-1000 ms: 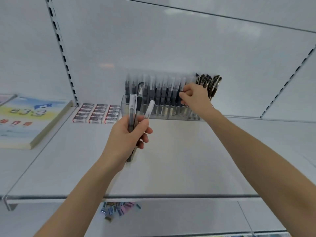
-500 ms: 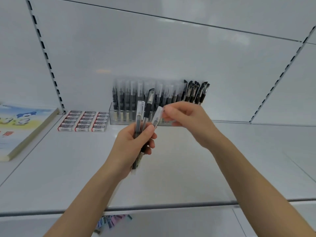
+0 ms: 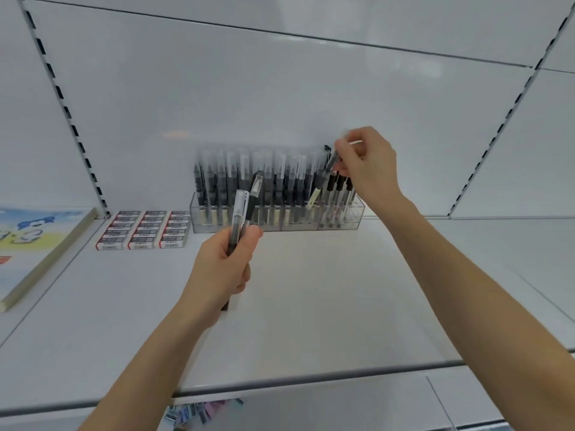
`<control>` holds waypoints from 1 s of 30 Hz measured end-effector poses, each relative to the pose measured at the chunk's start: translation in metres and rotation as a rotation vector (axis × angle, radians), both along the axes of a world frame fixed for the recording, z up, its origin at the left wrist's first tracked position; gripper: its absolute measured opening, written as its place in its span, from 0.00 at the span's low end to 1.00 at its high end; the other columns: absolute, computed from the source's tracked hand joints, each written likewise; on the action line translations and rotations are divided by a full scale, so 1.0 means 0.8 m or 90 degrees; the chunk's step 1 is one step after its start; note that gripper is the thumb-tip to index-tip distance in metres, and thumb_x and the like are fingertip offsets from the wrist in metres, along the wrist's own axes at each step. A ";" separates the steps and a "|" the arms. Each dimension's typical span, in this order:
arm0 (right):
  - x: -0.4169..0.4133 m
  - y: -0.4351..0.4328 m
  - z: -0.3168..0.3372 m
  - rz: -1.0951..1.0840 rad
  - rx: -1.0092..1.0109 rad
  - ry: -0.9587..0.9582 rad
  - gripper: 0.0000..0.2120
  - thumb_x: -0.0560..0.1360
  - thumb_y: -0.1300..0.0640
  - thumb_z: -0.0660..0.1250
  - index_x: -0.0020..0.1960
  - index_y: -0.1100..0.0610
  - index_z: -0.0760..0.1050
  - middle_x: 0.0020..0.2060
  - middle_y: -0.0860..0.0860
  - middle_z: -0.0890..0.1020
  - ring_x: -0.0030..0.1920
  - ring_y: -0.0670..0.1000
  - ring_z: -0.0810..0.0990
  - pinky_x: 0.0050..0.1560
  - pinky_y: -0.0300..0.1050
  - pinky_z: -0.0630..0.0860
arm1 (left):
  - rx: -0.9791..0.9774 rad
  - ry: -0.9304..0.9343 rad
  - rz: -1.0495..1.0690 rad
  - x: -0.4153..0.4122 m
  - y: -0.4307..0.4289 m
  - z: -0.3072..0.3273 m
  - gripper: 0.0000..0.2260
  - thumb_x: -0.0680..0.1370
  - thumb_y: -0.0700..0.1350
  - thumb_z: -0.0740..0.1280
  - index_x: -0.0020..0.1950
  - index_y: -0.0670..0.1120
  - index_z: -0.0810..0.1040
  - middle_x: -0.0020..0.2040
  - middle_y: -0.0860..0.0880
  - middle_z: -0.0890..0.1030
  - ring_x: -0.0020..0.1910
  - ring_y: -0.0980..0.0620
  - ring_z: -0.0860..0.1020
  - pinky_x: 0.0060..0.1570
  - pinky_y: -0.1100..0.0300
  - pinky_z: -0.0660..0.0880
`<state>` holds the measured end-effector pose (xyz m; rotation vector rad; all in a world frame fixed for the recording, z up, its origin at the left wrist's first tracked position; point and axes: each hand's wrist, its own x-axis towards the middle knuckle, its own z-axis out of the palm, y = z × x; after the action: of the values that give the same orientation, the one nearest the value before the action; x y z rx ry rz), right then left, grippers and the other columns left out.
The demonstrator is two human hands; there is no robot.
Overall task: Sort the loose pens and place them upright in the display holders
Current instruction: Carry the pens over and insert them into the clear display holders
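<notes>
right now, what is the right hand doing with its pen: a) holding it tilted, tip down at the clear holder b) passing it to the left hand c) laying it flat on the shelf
a: the right hand pinches the pen at a slant, tip down at the holder.

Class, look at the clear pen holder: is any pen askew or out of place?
Yes. The black-and-clear pen pinched by the right hand leans diagonally across the upright row in the clear acrylic holder, not yet seated.
</notes>
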<state>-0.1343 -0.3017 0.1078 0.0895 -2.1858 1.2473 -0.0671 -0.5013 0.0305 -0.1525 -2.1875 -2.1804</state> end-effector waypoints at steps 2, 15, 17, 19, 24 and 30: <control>-0.012 -0.004 0.001 -0.002 0.028 0.005 0.04 0.78 0.57 0.61 0.50 0.57 0.71 0.33 0.47 0.77 0.36 0.52 0.80 0.47 0.54 0.80 | 0.012 -0.008 -0.012 0.002 0.000 0.001 0.18 0.78 0.51 0.59 0.52 0.34 0.72 0.23 0.55 0.61 0.19 0.57 0.60 0.20 0.65 0.56; -0.038 -0.022 -0.031 0.014 0.183 -0.123 0.12 0.79 0.58 0.59 0.49 0.67 0.73 0.43 0.62 0.80 0.44 0.61 0.81 0.51 0.59 0.77 | 0.072 -0.051 -0.019 0.004 -0.007 0.005 0.09 0.79 0.45 0.57 0.43 0.43 0.73 0.27 0.52 0.69 0.21 0.55 0.63 0.21 0.64 0.59; -0.036 -0.023 -0.028 0.024 0.171 -0.140 0.13 0.79 0.58 0.59 0.46 0.69 0.74 0.42 0.64 0.80 0.44 0.61 0.82 0.51 0.59 0.77 | 0.051 -0.014 -0.017 0.006 -0.006 0.004 0.08 0.79 0.44 0.60 0.43 0.41 0.72 0.29 0.50 0.71 0.23 0.55 0.66 0.22 0.66 0.63; -0.031 -0.021 -0.025 0.038 0.175 -0.161 0.12 0.78 0.56 0.61 0.41 0.63 0.74 0.41 0.62 0.80 0.44 0.59 0.82 0.52 0.54 0.77 | 0.054 0.002 -0.024 0.008 -0.005 0.003 0.08 0.78 0.43 0.60 0.44 0.40 0.73 0.31 0.50 0.76 0.24 0.56 0.70 0.23 0.67 0.67; 0.012 -0.017 -0.029 0.058 0.048 -0.110 0.09 0.76 0.53 0.64 0.45 0.58 0.78 0.39 0.51 0.83 0.40 0.47 0.82 0.46 0.42 0.78 | 0.074 0.006 -0.027 0.007 0.002 0.001 0.06 0.77 0.42 0.63 0.46 0.42 0.78 0.36 0.50 0.80 0.29 0.59 0.76 0.28 0.68 0.73; 0.074 -0.036 -0.050 0.259 -0.088 -0.214 0.03 0.74 0.54 0.67 0.41 0.49 0.78 0.39 0.47 0.83 0.45 0.47 0.81 0.48 0.42 0.78 | 0.066 0.029 -0.045 0.005 0.024 0.002 0.05 0.76 0.41 0.64 0.43 0.43 0.80 0.33 0.49 0.78 0.28 0.60 0.76 0.30 0.69 0.75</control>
<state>-0.0751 -0.3309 0.0681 0.3008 -2.4356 1.7423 -0.0631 -0.4817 0.0320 -0.2747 -2.0715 -2.2965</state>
